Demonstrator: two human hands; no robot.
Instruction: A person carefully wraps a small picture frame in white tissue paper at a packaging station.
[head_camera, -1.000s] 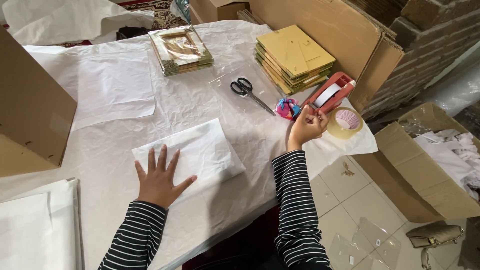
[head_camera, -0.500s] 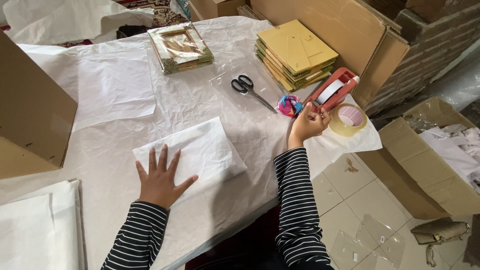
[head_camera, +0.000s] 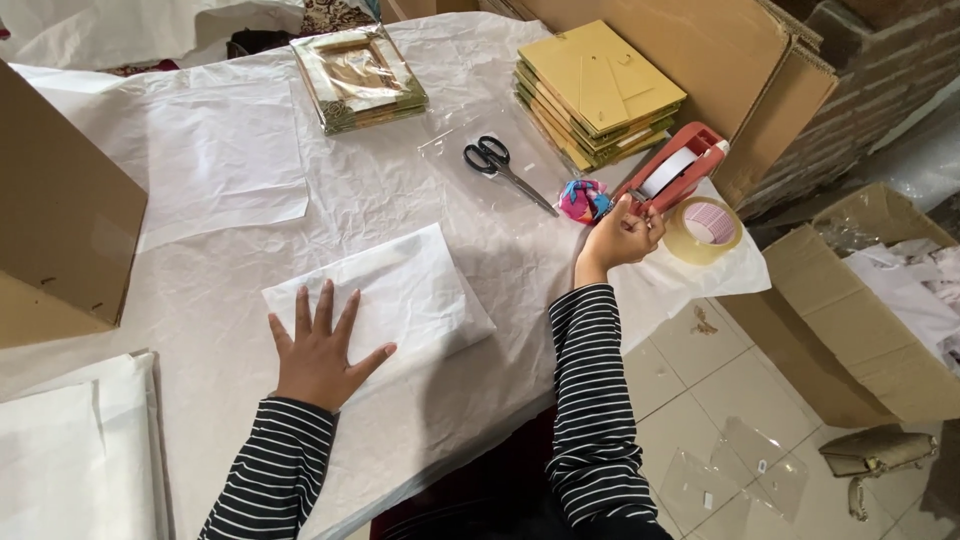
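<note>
Head view: right hand (head_camera: 618, 238) is clamped on the handle end of the red tape dispenser (head_camera: 672, 175), fingers curled round it; left hand (head_camera: 320, 350) lies flat, fingers spread, open, pressing down the white paper-wrapped parcel (head_camera: 385, 300). Dispenser sits at the table's right edge, touching a loose clear tape roll (head_camera: 703, 230), w/ a small coloured wad (head_camera: 583, 199) & black scissors (head_camera: 500, 165) just beside. Risk, as I judge it: nudging the roll off the edge, or wrap flaps springing open if the palm lifts. Parcel looks flat, rectangular, creased, lying near the front edge on the white sheet covering the table (head_camera: 200, 160).
</note>
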